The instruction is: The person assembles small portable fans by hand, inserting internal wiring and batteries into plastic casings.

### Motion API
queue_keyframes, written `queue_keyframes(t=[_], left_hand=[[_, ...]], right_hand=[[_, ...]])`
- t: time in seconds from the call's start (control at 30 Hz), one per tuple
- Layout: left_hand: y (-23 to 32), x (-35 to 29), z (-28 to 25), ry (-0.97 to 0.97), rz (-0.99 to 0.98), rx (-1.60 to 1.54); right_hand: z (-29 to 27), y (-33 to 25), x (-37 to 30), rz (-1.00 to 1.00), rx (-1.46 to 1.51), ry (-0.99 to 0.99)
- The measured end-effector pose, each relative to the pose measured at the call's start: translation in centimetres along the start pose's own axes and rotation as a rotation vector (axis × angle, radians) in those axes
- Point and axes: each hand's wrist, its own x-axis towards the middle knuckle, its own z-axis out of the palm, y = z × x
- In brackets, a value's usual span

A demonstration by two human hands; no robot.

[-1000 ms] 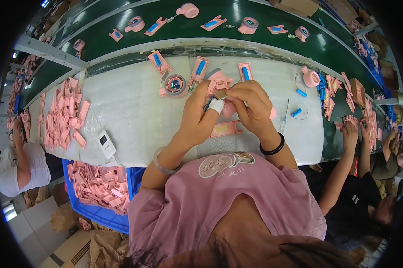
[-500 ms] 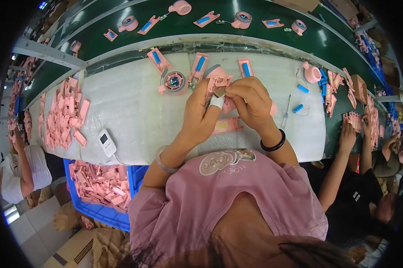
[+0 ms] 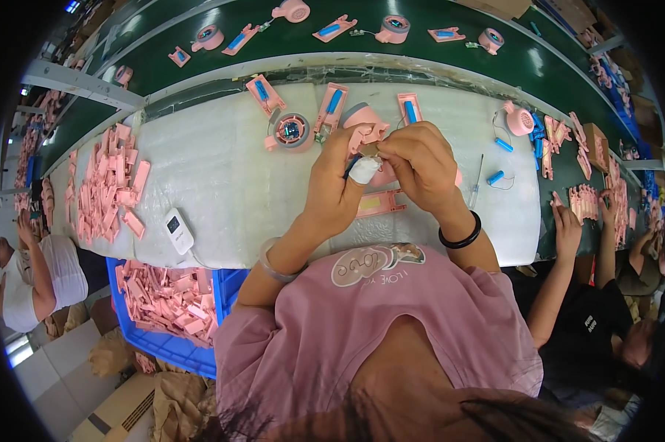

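My left hand [image 3: 331, 177] is closed around a pink plastic housing piece [image 3: 368, 134], held above the table; its thumb has a white wrapping [image 3: 365, 170]. My right hand [image 3: 427, 163] pinches at the edge of this piece, beside a small tan part [image 3: 369, 149]; what its fingertips grip is too small to make out. Behind the hands sits a round pink fan head [image 3: 362, 116], partly hidden. Below them lies a pink handle shell [image 3: 380, 203] with a yellowish patch. Left of them rests an upturned fan head [image 3: 291, 131] with an exposed circuit board.
Pink handle shells with blue batteries [image 3: 334, 101] lie at the table's back. A pile of pink parts [image 3: 111, 184] and a white device [image 3: 178, 231] are left, above a blue bin [image 3: 166, 359]. A screwdriver [image 3: 477, 180] lies right. Beyond runs a green belt [image 3: 266, 50]; co-workers sit both sides.
My hands stay together at the pink piece, the right fingers shifting slightly and the left thumb turning a little. Fan parts on the green belt have drifted slightly left.
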Motion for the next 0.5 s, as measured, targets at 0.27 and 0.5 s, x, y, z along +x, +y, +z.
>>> queue_keyframes(t=[0.27, 0.5], left_hand=[[0.4, 0.0, 0.0, 0.041, 0.017, 0.024], [0.2, -0.7, 0.4, 0.113, 0.036, -0.023]], right_hand=[[-0.1, -0.6, 0.4, -0.031, -0.036, -0.041], [0.1, -1.5, 0.2, -0.008, -0.015, -0.045]])
